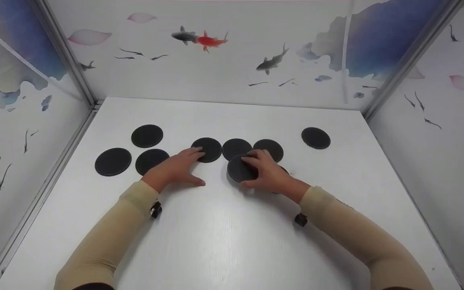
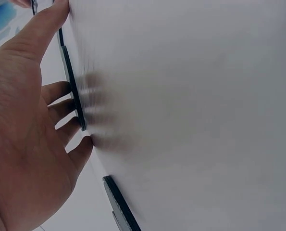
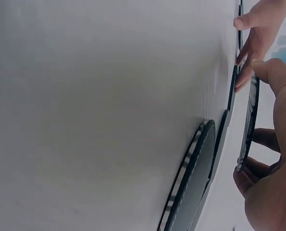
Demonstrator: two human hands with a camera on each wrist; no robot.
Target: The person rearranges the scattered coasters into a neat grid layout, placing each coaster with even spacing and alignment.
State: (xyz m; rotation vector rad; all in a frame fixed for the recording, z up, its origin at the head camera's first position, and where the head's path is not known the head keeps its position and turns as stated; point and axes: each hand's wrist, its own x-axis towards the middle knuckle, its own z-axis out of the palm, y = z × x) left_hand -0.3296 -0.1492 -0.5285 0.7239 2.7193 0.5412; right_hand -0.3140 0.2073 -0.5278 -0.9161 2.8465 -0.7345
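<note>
Several round black coasters lie on the white table. My right hand (image 1: 271, 175) grips one coaster (image 1: 240, 169) by its edge, thumb on the near side and fingers on the far side. In the right wrist view that held coaster (image 3: 250, 120) is lifted off the table. Fingertips of my left hand (image 1: 175, 169) touch the leftmost coaster (image 1: 211, 151) of a row; its thumb is spread away. Beside it in the row are a middle coaster (image 1: 236, 147) and a right one (image 1: 271, 149). Another coaster (image 3: 193, 173) lies under my right hand, mostly hidden in the head view.
Left of my left hand lie three more coasters: an upper one (image 1: 147, 135), an outer one (image 1: 113, 162) and one (image 1: 149, 160) partly covered by that hand. A lone coaster (image 1: 315, 138) lies at the far right. Printed panels (image 1: 224, 80) wall the table (image 1: 216, 241).
</note>
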